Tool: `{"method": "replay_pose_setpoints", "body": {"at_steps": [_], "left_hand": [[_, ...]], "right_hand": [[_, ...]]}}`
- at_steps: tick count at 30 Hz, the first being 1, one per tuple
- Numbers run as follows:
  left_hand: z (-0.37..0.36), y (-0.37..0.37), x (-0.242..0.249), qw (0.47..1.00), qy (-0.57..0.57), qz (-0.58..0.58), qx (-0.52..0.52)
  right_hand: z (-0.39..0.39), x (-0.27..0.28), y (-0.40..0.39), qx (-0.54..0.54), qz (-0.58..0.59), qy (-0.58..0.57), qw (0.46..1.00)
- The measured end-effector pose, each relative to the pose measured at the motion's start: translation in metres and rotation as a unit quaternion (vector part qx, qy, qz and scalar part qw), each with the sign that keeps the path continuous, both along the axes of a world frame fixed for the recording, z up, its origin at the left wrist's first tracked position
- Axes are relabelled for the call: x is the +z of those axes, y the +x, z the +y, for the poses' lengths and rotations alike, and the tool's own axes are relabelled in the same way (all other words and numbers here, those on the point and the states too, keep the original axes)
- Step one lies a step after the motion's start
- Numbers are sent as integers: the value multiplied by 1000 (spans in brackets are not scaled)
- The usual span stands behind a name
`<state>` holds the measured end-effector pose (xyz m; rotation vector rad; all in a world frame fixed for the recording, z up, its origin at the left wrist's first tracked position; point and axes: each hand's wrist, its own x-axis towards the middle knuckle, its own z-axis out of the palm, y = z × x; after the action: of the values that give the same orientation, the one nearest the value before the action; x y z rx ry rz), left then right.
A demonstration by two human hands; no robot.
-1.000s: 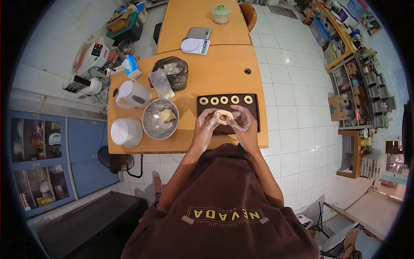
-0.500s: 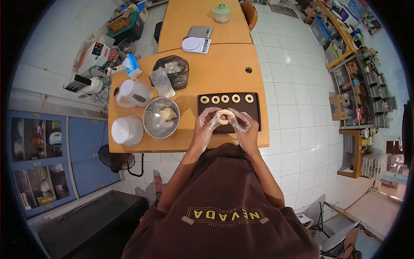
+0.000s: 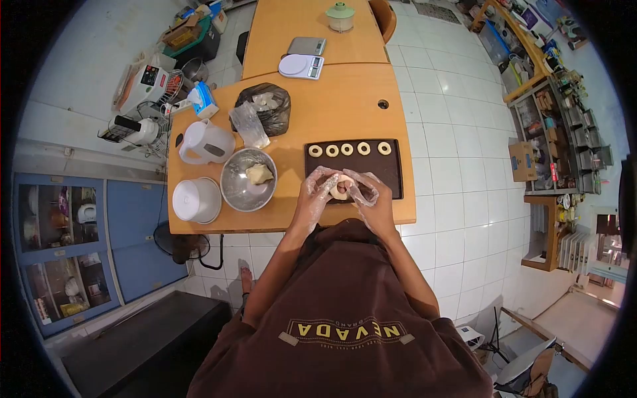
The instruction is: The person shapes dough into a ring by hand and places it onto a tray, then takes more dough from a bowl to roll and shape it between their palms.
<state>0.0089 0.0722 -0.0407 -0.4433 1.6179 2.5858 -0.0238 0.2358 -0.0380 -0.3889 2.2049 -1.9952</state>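
Observation:
Both hands wear clear, floury gloves. My left hand [image 3: 315, 197] and my right hand [image 3: 373, 199] hold a pale dough ring [image 3: 341, 193] between them, above the near edge of a dark baking tray [image 3: 387, 167]. Fingers of each hand curl round the ring and cover part of it. Along the tray's far side lies a row of several small dough rings [image 3: 363, 148]. Left of the hands, a metal bowl [image 3: 233, 194] contains a lump of dough [image 3: 259, 174].
Around the bowl stand a white tub [image 3: 194, 200], a white electric kettle [image 3: 211, 144] and a black plastic bag [image 3: 275, 119] with a clear bag [image 3: 249, 126]. Farther back are a white scale [image 3: 300, 66], a grey scale [image 3: 307, 45] and a green-lidded container [image 3: 340, 18].
The held ring has a smaller, less round opening, and the hands are closer together around it. The right hand has shifted slightly left.

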Motion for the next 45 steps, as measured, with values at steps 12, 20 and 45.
{"method": "replay_pose_setpoints", "body": {"at_steps": [12,20,45], "left_hand": [[2,-7,-1,999,35,25,19],[-4,-12,-10,999,27,-12,-26],[-2,-19,-16,991,131,17,7]], "right_hand": [[-4,-5,0,-29,-48,-67,996],[0,0,-7,-1,-34,-62,998],[1,-2,-22,-2,-65,-106,992]]}}
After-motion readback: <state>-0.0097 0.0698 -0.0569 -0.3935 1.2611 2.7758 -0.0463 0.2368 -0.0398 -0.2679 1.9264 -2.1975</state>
